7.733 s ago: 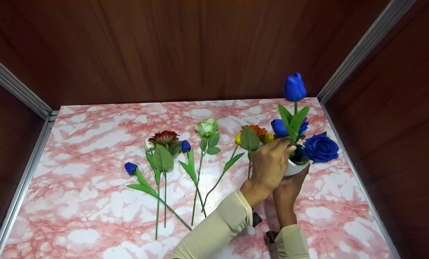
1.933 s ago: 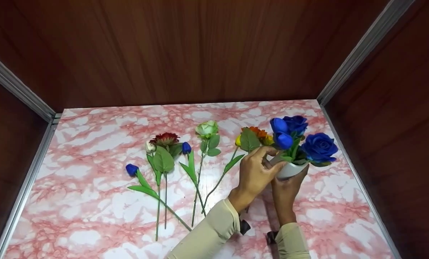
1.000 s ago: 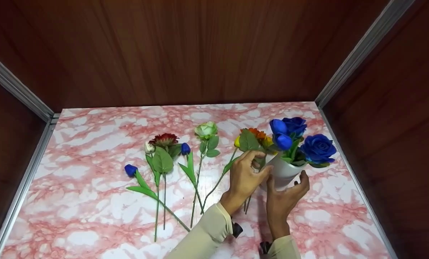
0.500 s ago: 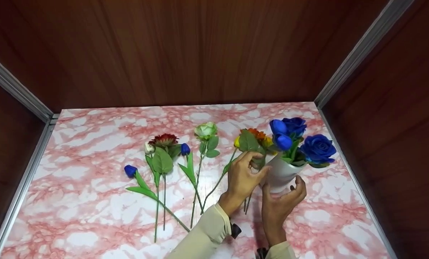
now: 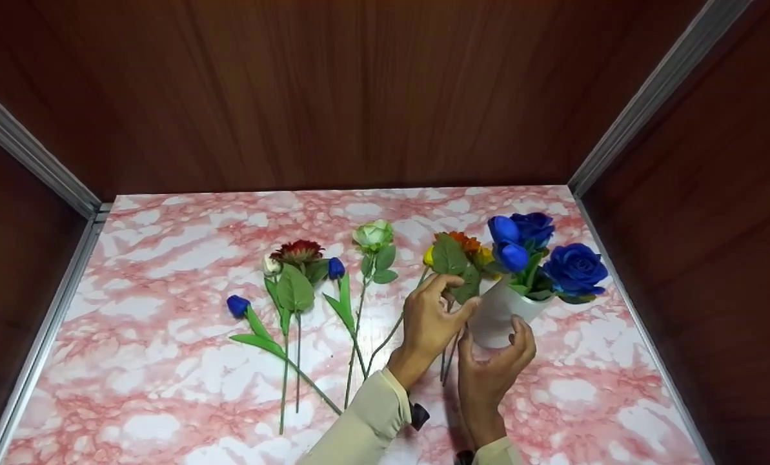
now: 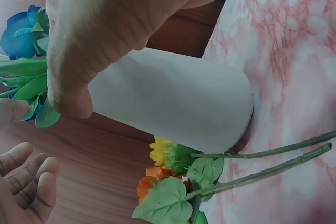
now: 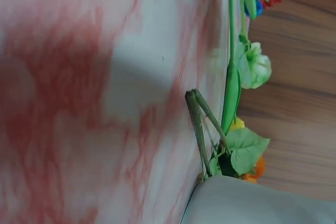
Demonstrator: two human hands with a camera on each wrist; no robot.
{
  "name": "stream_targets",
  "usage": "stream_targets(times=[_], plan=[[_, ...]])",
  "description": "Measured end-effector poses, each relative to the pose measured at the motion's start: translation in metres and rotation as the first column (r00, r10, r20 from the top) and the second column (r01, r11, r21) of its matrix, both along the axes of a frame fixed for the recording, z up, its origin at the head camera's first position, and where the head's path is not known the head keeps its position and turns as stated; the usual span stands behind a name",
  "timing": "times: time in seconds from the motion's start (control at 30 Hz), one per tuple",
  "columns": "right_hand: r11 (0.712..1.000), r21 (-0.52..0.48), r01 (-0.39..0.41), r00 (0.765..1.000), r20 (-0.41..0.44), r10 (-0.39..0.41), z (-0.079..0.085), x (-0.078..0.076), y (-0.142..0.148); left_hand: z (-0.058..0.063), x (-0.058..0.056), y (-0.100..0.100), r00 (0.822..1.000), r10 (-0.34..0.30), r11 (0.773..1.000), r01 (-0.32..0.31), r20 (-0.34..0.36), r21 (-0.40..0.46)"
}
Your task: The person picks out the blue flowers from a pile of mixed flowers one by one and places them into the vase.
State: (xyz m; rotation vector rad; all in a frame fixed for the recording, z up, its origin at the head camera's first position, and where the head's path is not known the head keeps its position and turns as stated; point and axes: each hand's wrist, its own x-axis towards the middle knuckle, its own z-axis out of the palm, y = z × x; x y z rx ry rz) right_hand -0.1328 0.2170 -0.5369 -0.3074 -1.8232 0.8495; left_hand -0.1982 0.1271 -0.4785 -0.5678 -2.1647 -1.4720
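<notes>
A white vase [image 5: 507,316] stands on the table with several blue flowers in it: roses [image 5: 575,268] at the right and back, tulips [image 5: 512,256] at the left. My left hand [image 5: 431,320] is just left of the vase, its fingers loosely bent with nothing between them. In front of the vase is my right hand [image 5: 496,374], thumb and fingers spread and relaxed, overlapping its lower side. The left wrist view shows the right hand [image 6: 105,35] across the vase [image 6: 178,98] and the left fingers [image 6: 31,182] lower left. The right wrist view shows no hand.
Left of the vase lie orange [image 5: 463,241] and yellow flowers [image 5: 429,256]. Further left are a pale green rose [image 5: 373,235], a dark red flower [image 5: 299,250], a white bud [image 5: 271,265] and small blue tulips [image 5: 237,305]. Dark wooden panels [image 5: 333,97] enclose the marbled table.
Earlier the left hand held a blue tulip above the vase; its bloom now sits low among the others. The right hand has released the vase, and both hands have drawn leftward.
</notes>
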Motion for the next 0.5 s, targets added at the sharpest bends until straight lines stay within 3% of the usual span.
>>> stream_targets(times=[0.5], plan=[[0.995, 0.063, -0.075, 0.997, -0.028, 0.077, -0.008, -0.004, -0.004, -0.009, 0.0, -0.012, 0.998, 0.055, 0.998, -0.055, 0.005, 0.016]])
